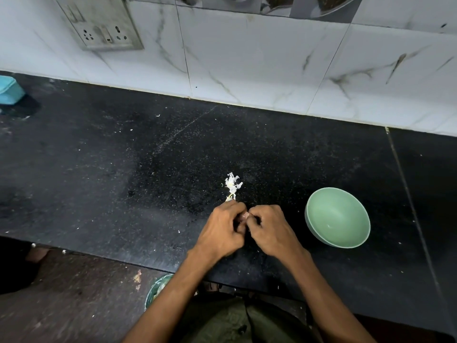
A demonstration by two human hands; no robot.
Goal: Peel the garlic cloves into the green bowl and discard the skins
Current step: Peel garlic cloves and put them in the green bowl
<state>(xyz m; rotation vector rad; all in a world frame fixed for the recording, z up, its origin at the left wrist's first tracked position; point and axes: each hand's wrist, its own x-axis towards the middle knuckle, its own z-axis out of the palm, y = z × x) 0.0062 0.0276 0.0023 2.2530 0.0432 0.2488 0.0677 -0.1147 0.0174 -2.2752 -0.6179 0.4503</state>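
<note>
My left hand [223, 227] and my right hand [270, 230] meet over the black counter [123, 169], fingers curled together around a small garlic clove [243, 220], mostly hidden between the fingertips. Just beyond the hands lies a little heap of white garlic skins [232, 184]. The green bowl [337, 217] stands upright to the right of my right hand, and its inside looks bare.
A tiled wall [247, 58] with a socket plate [102, 23] runs along the back. A blue box [10, 90] sits at the far left. On the floor below the counter's front edge, a round green-rimmed bin [155, 289] shows beside my left forearm.
</note>
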